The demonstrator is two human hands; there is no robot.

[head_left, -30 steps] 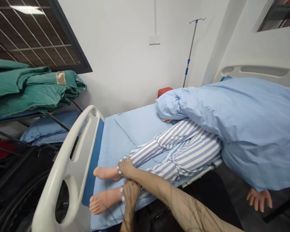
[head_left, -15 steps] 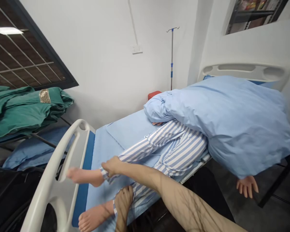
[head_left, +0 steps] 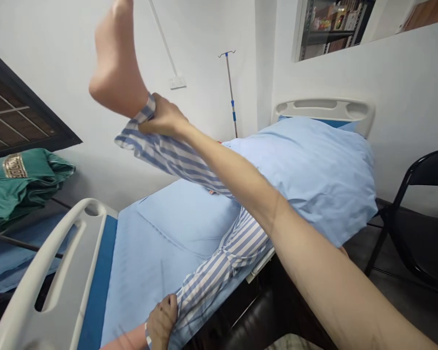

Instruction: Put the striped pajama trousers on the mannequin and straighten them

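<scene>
The footboard point(head_left: 67, 265) stands at 8 o'clock; the raised foot point(head_left: 117, 63) is at 10, well above the mattress point(head_left: 142, 253); at 7 the left hand point(head_left: 162, 317) curls closed over the resting leg point(head_left: 209, 282); at 10 the right hand point(head_left: 166, 116) clasps the raised leg point(head_left: 182, 158) at its ankle; the quilt point(head_left: 317, 160) lies at 3

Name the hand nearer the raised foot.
Right. The right hand grips the striped cuff beside the raised foot; the left hand is well below it, on the other leg.
</scene>
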